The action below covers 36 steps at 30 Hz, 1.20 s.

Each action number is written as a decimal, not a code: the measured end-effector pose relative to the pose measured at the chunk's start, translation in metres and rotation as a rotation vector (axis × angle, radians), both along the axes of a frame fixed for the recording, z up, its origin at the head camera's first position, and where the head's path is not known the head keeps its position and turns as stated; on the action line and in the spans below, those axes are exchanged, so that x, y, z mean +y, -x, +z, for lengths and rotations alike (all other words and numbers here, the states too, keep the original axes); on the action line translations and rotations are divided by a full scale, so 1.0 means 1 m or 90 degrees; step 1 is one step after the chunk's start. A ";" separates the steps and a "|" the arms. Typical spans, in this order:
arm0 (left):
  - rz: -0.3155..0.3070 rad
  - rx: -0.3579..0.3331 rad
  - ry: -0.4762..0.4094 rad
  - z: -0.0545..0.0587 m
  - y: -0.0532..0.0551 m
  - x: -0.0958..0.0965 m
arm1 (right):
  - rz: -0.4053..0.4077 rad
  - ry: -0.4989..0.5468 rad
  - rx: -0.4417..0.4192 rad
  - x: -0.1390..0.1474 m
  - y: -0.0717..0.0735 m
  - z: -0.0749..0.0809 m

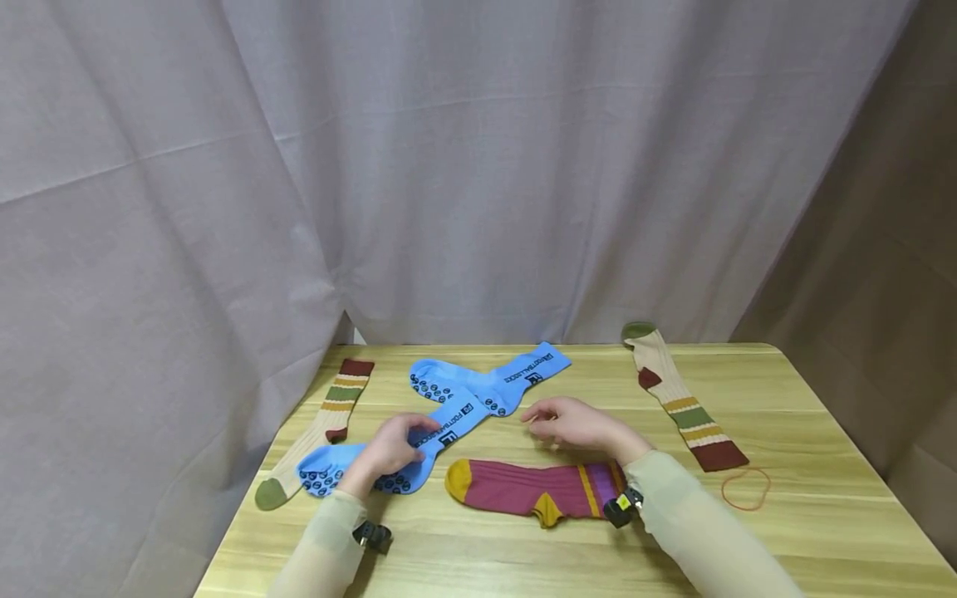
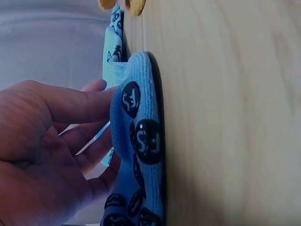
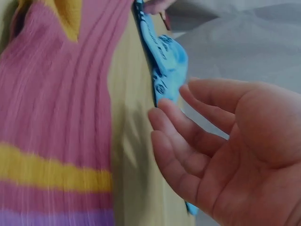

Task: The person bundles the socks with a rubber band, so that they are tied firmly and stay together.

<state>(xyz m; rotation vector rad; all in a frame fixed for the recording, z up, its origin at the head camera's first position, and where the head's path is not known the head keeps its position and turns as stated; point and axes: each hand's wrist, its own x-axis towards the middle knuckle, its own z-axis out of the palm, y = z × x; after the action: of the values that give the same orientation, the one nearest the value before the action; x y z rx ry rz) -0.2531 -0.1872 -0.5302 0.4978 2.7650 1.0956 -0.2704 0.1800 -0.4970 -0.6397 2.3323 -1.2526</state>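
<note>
The left hand (image 1: 392,446) rests over the nearer blue sock (image 1: 467,415), which has black lettering and black grip dots. In the left wrist view its thumb lies right at the sock's heel edge (image 2: 134,94), with loosely bent fingers over the far side. The farther blue sock (image 1: 538,363) lies behind, partly overlapped by the nearer one. Above the tabletop, the right hand (image 1: 571,422) hangs with relaxed fingers and nothing held. It is between the farther blue sock and a maroon sock (image 1: 501,486) with mustard toe and heel, whose cuff is partly covered by the right wrist.
A cream striped sock (image 1: 302,444) lies at the left, its foot beside the nearer blue sock. Another cream striped sock (image 1: 673,386) lies at the right, above a thin orange rubber band (image 1: 748,507). Grey curtains (image 1: 478,166) hang behind the wooden table (image 1: 822,523).
</note>
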 end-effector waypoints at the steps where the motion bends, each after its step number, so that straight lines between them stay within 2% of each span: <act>1: -0.005 -0.001 0.003 0.000 0.000 0.001 | -0.005 0.002 0.001 -0.004 0.001 -0.001; 9: -0.055 -0.001 0.014 0.000 0.002 0.004 | -0.070 0.040 -0.017 -0.033 0.012 -0.017; 20: -0.129 0.023 0.040 0.002 0.003 0.004 | -0.116 0.057 -0.064 -0.050 0.009 -0.023; 36: -0.151 0.027 0.053 0.005 0.002 0.006 | -0.169 0.056 -0.080 -0.067 0.011 -0.030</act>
<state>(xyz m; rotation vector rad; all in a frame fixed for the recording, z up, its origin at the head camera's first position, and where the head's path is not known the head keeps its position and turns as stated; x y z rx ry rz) -0.2548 -0.1814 -0.5256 0.8209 2.6855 0.9219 -0.2816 0.1129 -0.5273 -0.2741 2.3217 -1.4722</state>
